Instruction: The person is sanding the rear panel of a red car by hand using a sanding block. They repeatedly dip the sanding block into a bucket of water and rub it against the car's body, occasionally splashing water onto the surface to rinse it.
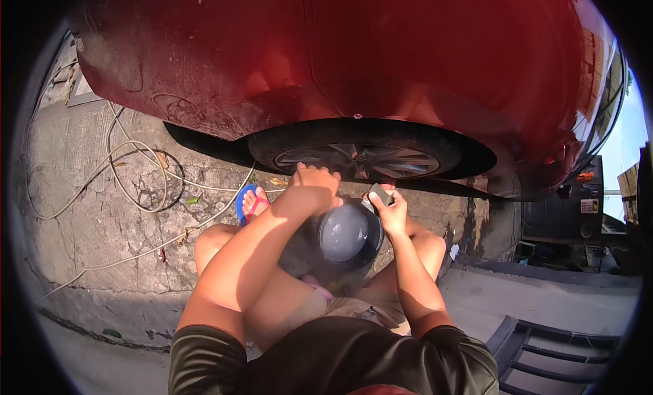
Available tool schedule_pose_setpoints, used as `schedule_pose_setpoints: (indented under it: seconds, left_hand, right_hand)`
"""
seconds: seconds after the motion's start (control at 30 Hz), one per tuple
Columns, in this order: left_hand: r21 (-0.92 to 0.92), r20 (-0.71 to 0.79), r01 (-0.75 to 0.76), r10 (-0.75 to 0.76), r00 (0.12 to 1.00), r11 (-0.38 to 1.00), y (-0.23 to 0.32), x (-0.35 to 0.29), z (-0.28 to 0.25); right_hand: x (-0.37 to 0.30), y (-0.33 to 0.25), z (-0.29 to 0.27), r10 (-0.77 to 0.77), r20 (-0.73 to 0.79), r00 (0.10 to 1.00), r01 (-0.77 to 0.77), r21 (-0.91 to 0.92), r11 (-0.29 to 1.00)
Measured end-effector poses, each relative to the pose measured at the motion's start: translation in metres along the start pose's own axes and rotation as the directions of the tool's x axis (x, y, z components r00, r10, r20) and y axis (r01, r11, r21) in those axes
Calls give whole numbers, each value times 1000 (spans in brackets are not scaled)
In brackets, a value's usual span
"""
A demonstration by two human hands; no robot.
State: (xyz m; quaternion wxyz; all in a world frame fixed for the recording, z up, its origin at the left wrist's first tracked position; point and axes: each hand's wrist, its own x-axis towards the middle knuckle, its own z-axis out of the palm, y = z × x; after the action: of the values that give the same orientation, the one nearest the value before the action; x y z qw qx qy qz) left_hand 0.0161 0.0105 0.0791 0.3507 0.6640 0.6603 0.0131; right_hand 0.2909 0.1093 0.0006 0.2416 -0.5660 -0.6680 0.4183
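Note:
I am squatting beside a red car (pixel 381 62), facing its wheel (pixel 357 159) with a dark tyre and grey spoked rim. My left hand (pixel 313 184) is closed around the upper edge of a round dark grey cover (pixel 343 233) that sits between my knees, just below the wheel. My right hand (pixel 391 208) holds a small dark grey block (pixel 379 193), like a sponge, at the cover's upper right edge, close to the tyre.
A pale hose (pixel 129 184) lies in loops on the cracked concrete ground (pixel 102 232) to the left. My left foot wears a blue and red sandal (pixel 249 202). Dark steps (pixel 551 347) sit at the lower right, and a dark gate stands beyond the car.

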Motion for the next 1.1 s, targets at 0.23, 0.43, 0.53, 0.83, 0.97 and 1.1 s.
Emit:
schedule_pose_setpoints:
  seconds: [0.23,0.43,0.53,0.83,0.97,1.1]
  left_hand:
    - [-22,-196,-155,148,970,988,3,-15,9]
    - [89,-253,-193,210,944,977,13,-20,10]
    - [137,-275,-268,296,915,954,25,-9,5]
    - [259,-638,-502,537,552,825,18,9,21]
    - [513,-858,-71,509,-62,856,-9,-22,-10]
    - [367,-881,145,394,-262,919,-35,-54,-62]
  right_hand:
    - [-51,209,41,671,179,719,-695,190,694]
    - [-53,259,90,724,-30,689,-692,268,670]
    - [-55,302,103,769,23,639,-694,449,563]
    - [-62,253,104,795,342,502,-594,804,29]
    - [-37,81,76,458,425,781,-524,844,111]
    - [-35,-181,14,-251,376,892,-289,901,323]
